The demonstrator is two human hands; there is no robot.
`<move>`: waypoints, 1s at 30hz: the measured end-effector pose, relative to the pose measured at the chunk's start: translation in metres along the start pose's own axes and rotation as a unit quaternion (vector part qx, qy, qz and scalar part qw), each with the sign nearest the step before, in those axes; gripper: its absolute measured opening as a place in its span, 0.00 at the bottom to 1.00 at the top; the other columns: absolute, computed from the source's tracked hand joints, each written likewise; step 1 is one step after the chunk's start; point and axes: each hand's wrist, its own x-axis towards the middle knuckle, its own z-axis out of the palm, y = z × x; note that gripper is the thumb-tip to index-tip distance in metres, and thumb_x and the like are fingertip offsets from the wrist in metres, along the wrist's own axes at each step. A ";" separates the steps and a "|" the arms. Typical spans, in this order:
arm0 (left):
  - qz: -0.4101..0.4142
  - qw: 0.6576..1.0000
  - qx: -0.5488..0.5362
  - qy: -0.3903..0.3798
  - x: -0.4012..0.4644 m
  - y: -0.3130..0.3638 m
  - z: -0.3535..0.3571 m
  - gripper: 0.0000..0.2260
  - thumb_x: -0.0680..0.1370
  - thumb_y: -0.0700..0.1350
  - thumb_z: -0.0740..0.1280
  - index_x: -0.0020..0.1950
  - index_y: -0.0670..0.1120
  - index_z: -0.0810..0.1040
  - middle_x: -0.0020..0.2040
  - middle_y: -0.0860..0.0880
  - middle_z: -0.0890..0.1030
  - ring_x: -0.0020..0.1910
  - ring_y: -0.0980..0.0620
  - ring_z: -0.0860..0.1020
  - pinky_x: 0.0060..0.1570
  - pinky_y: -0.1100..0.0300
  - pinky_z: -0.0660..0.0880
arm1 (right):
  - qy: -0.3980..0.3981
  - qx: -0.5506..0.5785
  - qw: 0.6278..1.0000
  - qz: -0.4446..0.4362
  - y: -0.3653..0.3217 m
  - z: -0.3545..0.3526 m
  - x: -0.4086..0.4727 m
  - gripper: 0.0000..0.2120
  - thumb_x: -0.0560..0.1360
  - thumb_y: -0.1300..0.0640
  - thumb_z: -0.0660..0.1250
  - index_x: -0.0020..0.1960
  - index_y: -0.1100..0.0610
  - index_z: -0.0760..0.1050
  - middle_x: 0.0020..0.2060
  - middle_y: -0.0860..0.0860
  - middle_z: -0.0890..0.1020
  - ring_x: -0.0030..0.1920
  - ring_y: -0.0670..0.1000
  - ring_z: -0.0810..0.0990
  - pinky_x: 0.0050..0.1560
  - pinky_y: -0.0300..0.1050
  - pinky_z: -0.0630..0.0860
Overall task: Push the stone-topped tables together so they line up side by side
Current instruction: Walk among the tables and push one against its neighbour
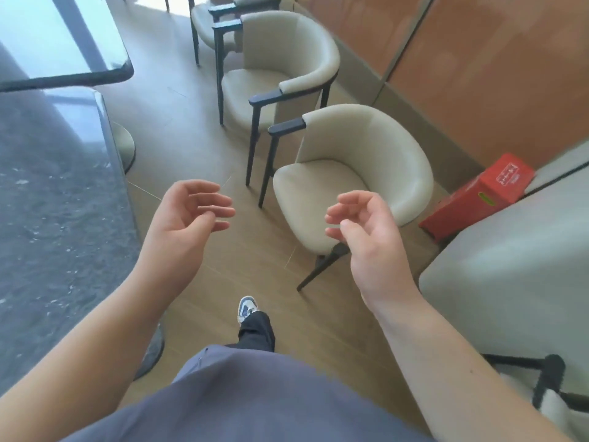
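Both hands hang in the air over the wooden floor (197, 129), holding nothing: the left hand (188, 215) palm up with fingers loosely curled, the right hand (366, 228) likewise slack. Far left, the near stone-topped surface (54, 202) meets the far stone-topped surface (60, 39) edge to edge (a thin seam shows between them). Right of the hands stand cream armchairs (350, 173) in a row, then a red box (478, 196) by the wall.
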 end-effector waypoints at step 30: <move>-0.097 0.876 -0.039 0.471 0.430 -0.042 -0.134 0.13 0.77 0.34 0.60 0.58 0.46 0.75 0.51 0.47 0.83 0.50 0.50 0.84 0.49 0.56 0.82 | -0.503 -0.083 0.860 0.011 -0.009 0.374 0.564 0.17 0.77 0.71 0.57 0.54 0.52 0.74 0.44 0.46 0.81 0.49 0.46 0.81 0.56 0.50 0.81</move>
